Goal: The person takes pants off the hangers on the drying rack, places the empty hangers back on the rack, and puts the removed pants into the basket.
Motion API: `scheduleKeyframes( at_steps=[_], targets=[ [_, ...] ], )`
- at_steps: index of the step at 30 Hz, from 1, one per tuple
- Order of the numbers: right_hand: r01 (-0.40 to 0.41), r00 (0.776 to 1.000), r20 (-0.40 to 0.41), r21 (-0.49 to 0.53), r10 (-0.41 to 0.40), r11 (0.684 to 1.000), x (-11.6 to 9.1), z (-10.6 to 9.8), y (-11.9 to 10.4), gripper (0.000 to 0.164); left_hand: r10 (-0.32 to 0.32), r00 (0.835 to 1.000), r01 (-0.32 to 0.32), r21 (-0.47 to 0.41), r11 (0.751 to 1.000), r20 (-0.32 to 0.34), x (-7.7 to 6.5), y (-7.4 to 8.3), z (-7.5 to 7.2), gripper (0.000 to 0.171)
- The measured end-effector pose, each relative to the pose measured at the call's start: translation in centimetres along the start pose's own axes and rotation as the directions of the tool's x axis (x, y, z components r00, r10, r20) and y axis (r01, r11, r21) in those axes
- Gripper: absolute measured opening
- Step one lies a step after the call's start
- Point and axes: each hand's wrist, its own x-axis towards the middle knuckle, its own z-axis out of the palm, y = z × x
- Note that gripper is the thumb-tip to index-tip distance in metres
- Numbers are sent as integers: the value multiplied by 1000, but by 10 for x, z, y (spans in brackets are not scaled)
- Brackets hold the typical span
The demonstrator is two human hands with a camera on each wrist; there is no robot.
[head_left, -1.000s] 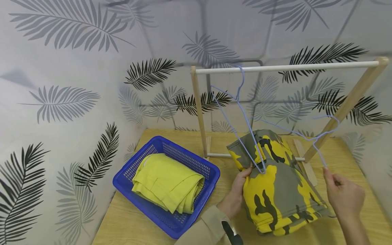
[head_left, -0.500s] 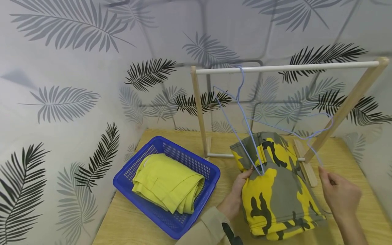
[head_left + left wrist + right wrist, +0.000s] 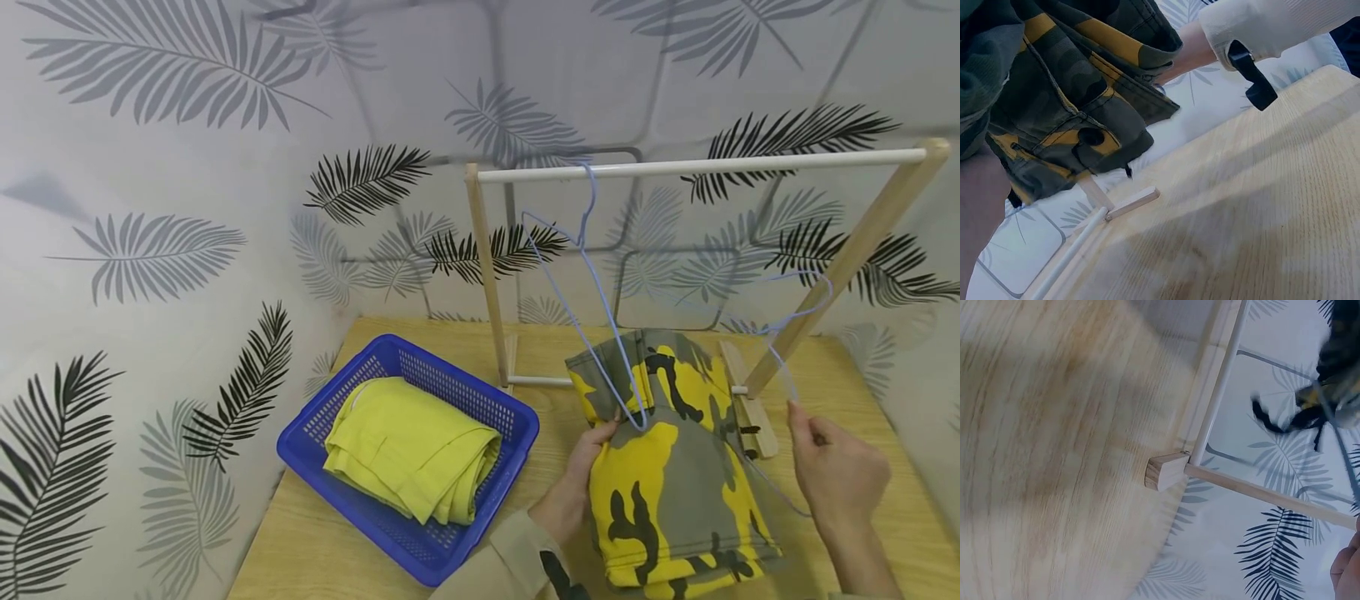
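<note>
My left hand [image 3: 573, 479] holds the left side of a yellow, grey and black camouflage garment [image 3: 678, 475] above the table; some of its fingers are hidden by the cloth. A button and stitched seams show on the garment [image 3: 1075, 119] in the left wrist view. At the right, my right hand [image 3: 843, 467] pinches a light blue wire hanger [image 3: 787, 319] by its sloping arm. Its lower wire emerges beside the garment's right edge, while the rest is blurred or hidden. A second blue hanger [image 3: 600, 287] hangs from the rack, its lower corner in front of the garment.
The rack has a white top rod [image 3: 720, 164] and wooden posts [image 3: 487, 275], and stands at the back of the wooden table [image 3: 315, 542]. To the left, a blue basket [image 3: 408, 554] contains a folded yellow garment [image 3: 412, 446]. A leaf-patterned wall [image 3: 225, 375] rises behind.
The camouflage garment has sunk slightly toward me and left. My right hand and its hanger shifted left, then slightly back right; the hanger's lower wire shows more beside the garment.
</note>
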Motion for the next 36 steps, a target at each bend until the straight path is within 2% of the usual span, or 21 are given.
scheduleKeyframes(
  at_steps=[4,12,15,18,20,22,24,26,27,28,31,34,36],
  targets=[
    [-15,1000,18,8,15,1000,1,-3,0,78,15,1000,-15,26,1000,8,-1,-1,-4,34],
    [-50,998,-30,53,52,997,4,-16,-5,65,-32,999,33,55,998,-9,-6,2,-14,45],
    [-51,998,-42,49,53,998,6,-23,-10,68,-20,998,23,56,998,-55,-12,5,-13,45],
    [-47,998,-49,48,49,998,9,-29,-15,69,2,993,6,65,998,-118,-13,1,-19,33],
    [-47,997,-56,49,50,998,10,-32,-18,69,18,991,-10,54,999,-134,-5,-9,-39,20],
    [-50,997,-55,49,52,998,11,-35,-19,68,40,998,-39,12,999,-54,13,-26,-80,13],
    [-57,997,-50,54,59,997,12,-38,-21,65,64,998,-63,-47,997,23,31,-42,-118,16],
    [-70,996,-49,59,73,996,12,-40,-23,62,76,997,-75,-51,996,20,32,-46,-125,17],
    [-75,995,-54,66,79,995,13,-41,-25,60,80,997,-80,-45,996,18,28,-44,-121,17],
    [-82,995,-58,69,86,994,14,-42,-26,60,75,996,-76,-23,997,-39,20,-40,-108,15],
    [-89,993,-71,73,95,993,16,-44,-32,60,68,978,-62,35,997,-200,-12,-17,-53,21],
    [-93,992,-76,80,99,992,17,-46,-37,61,57,963,-52,28,998,-263,-29,-2,-27,34],
    [-93,992,-76,90,100,992,18,-48,-40,60,54,957,-48,30,998,-286,-34,4,-21,43]
  ],
)
